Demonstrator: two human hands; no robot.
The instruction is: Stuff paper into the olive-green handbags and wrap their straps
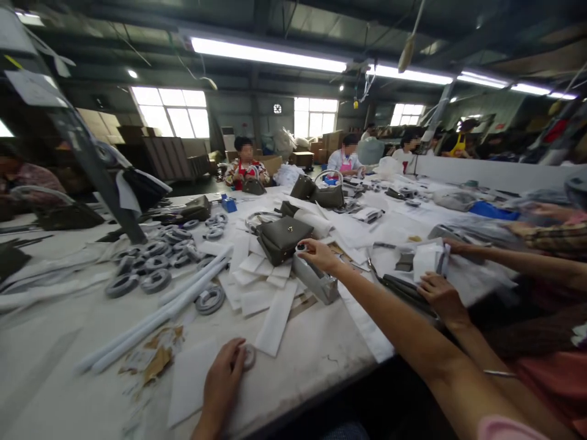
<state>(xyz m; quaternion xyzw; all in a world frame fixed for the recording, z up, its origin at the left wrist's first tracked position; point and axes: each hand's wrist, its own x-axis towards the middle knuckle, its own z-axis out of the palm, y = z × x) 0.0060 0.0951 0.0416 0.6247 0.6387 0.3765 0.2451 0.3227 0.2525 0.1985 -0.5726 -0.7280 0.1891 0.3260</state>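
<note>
My left hand (224,373) is low over the table's front, its bent fingers against a small pale roll of tape (249,357), partly covering it. My right hand (322,255) reaches forward, thumb and finger pinching a small black-and-white round piece (301,247) at the far end of a grey metal tape dispenser (321,284). Just behind it lies a dark olive handbag (284,237) with a small gold clasp. Loose white foam sheets (275,318) spread between my hands, and another white sheet (192,382) lies left of my left hand.
Several grey tape rolls (156,263) are heaped at left, beside long white tubes (160,318) and torn brown paper (158,360). A slanted metal post (98,146) rises at left. Close on my right, a co-worker's hands (443,296) hold a white piece. Other people sit across the table.
</note>
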